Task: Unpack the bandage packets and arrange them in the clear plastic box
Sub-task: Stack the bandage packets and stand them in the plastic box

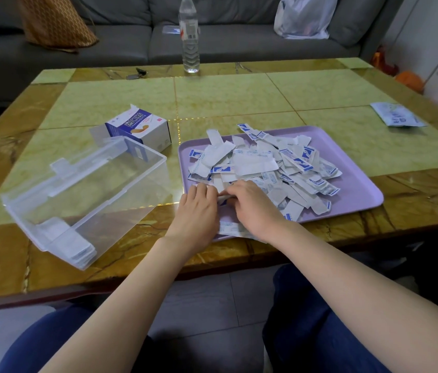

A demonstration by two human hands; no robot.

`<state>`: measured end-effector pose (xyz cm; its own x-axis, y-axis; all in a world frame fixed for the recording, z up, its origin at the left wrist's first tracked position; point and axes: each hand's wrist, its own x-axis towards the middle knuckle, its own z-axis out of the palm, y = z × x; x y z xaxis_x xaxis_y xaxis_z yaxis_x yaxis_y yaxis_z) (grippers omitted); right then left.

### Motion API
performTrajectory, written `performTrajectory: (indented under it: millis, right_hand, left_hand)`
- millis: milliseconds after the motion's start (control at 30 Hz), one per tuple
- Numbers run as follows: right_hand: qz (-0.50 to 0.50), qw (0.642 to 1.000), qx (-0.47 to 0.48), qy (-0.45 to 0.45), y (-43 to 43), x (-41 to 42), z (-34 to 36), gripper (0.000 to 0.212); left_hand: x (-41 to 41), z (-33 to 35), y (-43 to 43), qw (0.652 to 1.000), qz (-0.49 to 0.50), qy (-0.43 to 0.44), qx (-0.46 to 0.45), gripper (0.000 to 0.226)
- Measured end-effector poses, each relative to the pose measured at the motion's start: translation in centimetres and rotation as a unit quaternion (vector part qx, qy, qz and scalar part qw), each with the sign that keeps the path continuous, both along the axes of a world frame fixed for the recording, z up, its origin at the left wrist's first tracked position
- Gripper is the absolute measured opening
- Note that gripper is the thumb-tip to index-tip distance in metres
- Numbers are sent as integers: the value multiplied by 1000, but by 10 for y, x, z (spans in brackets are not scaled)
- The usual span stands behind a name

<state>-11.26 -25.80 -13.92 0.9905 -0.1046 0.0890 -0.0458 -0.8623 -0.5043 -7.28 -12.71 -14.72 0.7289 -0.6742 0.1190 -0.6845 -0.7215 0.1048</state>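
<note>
Paper-wrapped bandage packet (224, 197) sits pinched between the left hand (199, 208) and right hand (255, 205), fingers of both curled onto it, at the lilac tray's (358, 184) near edge. Just beyond lies the pile of packets (266, 165). Left, the clear plastic box (86, 184) holds a small stack of bandages (78, 244); a carton (142, 130) stands behind it.

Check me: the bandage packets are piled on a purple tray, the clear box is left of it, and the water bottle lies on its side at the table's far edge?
Not quite: the head view shows the water bottle standing upright, not on its side. The rest holds: packets on the purple tray, clear box left of it, bottle at the table's far edge.
</note>
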Motion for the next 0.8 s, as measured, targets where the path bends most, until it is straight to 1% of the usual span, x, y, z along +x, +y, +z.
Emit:
performTrajectory:
  millis: [33, 133, 200, 267, 333, 400, 467, 567, 667, 733, 767, 800]
  right_hand:
    - [-2, 1000, 7, -12, 1, 0, 0, 30]
    - [1, 998, 31, -63, 3, 1, 1, 23]
    - [2, 995, 40, -88, 4, 0, 2, 22]
    - [-7, 994, 60, -90, 4, -2, 4, 25]
    - [-26, 992, 93, -78, 5, -4, 6, 28]
    - [-55, 982, 165, -73, 7, -4, 10, 26]
    - [-78, 964, 243, -74, 6, -3, 15, 22]
    - [-74, 942, 322, -54, 2, -3, 21, 17]
    - [-90, 907, 410, -38, -2, -4, 26, 15]
    - [-107, 892, 439, -36, -4, -4, 27, 14]
    - [-113, 897, 426, -37, -5, -4, 26, 14]
    - [-116, 913, 389, -40, -6, -4, 24, 14]
  left_hand:
    - [0, 3, 0, 1000, 4, 1, 2, 18]
    - [-2, 14, 2, 999, -2, -33, 20, 23]
    - [-5, 21, 4, 999, -5, -42, 18, 27]
    - [-6, 24, 5, 999, 12, 12, -33, 25]
    - [-4, 23, 7, 990, 17, 84, -114, 19]
    - [-2, 20, 9, 974, 20, 133, -182, 16]
    - [-1, 21, 11, 954, 34, 167, -248, 13]
    - [1, 26, 17, 922, 61, 192, -331, 11]
    - [3, 28, 20, 897, 80, 225, -371, 8]
    - [6, 28, 22, 885, 91, 242, -388, 11]
    - [8, 27, 23, 887, 95, 238, -385, 15]
    - [9, 26, 24, 894, 99, 228, -373, 19]
